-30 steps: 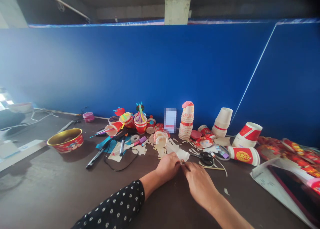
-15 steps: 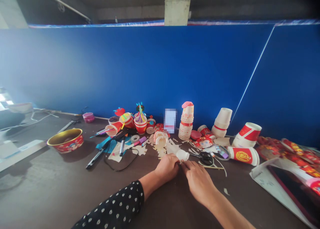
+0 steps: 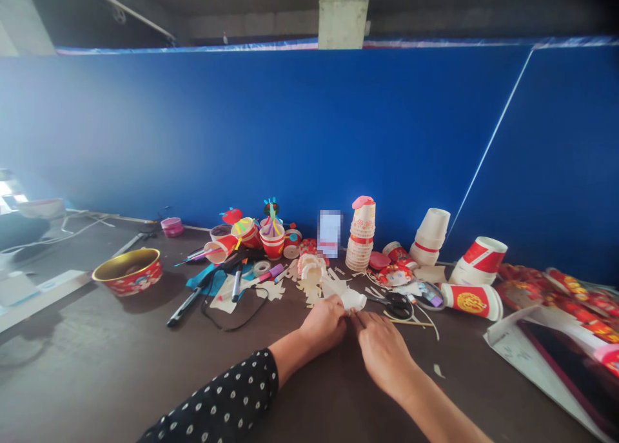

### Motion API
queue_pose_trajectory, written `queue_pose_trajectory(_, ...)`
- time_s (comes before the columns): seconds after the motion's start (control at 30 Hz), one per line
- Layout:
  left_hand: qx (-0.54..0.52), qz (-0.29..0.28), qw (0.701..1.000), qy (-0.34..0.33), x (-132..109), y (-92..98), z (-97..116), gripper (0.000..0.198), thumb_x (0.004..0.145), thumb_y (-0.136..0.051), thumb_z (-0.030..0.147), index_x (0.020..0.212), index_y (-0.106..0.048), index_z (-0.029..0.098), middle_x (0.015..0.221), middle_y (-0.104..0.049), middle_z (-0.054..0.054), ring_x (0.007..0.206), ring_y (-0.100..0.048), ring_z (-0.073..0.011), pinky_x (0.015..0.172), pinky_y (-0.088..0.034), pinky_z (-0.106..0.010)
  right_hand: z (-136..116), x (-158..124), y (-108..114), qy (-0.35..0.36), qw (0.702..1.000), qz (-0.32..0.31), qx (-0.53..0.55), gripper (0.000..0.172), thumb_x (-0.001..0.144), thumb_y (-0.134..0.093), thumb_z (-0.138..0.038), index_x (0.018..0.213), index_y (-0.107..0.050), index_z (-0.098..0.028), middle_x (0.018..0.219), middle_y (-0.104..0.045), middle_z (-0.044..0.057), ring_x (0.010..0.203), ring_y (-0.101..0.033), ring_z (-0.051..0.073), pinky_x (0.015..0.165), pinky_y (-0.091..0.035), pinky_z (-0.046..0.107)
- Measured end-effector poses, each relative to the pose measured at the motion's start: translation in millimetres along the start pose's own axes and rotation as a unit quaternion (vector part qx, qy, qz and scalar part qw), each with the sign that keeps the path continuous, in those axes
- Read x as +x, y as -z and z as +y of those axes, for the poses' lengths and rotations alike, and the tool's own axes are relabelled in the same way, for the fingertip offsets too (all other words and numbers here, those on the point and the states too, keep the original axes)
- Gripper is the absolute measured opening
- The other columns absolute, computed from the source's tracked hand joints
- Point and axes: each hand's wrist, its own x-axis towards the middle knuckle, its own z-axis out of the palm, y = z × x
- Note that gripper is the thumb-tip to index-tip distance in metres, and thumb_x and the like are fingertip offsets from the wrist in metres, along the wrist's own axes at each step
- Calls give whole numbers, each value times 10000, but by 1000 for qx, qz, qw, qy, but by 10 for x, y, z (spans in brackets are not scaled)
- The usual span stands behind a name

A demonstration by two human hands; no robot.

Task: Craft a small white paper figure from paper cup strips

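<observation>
My left hand [image 3: 325,324] is closed, its fingertips pinching the near edge of a small white rounded paper piece [image 3: 354,299], which looks like cut paper cup. My right hand [image 3: 384,351] meets it from the other side, fingers together and pressed on the same edge. The fingers hide the lower part of the piece. Just right of it lie black-handled scissors [image 3: 399,305]. Beyond my hands, a cut cup shape with fringed pale paper strips [image 3: 312,272] rests on the table.
A stack of paper cups [image 3: 360,236] stands at the back, with more cups [image 3: 476,260] to the right. Pens, a tape roll [image 3: 262,268] and a marker [image 3: 236,283] lie left. Further left sits a red-and-gold bowl [image 3: 128,272]. A dark tablet [image 3: 565,365] lies at the right edge.
Both hands stay in nearly the same place. The white paper piece has tilted slightly between the fingers, which have shifted very little.
</observation>
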Motion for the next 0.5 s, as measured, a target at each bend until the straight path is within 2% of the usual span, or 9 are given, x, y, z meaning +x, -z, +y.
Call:
queue_pose_trajectory(0.17,30,-24,999,-16,24,-2,3,240,734,-430,13,729,-647,115,841,-634,-91,796,-571,-165,723,-472,-252,9,-5,18,14,1000,9,4,404,845,-329,-28,1152,-579,-110,1077,-642,139,1002,-588,216,877,-408,329)
queue_pose_trajectory(0.37,115,-78,990,-9,45,23,31,188,775,-455,59,698,-622,98,749,-612,-113,704,-539,-189,641,-457,-291,7,-10,27,18,1000,20,-6,421,826,-331,4,1172,-548,-99,1056,-647,165,980,-610,220,857,-427,326)
queue_pose_trajectory(0.5,111,-85,990,-8,33,44,39,190,788,-451,92,708,-624,91,763,-598,-128,716,-528,-202,654,-450,-309,38,3,61,11,1000,-13,8,461,789,-331,32,1189,-529,-83,1030,-652,171,933,-626,225,812,-441,303)
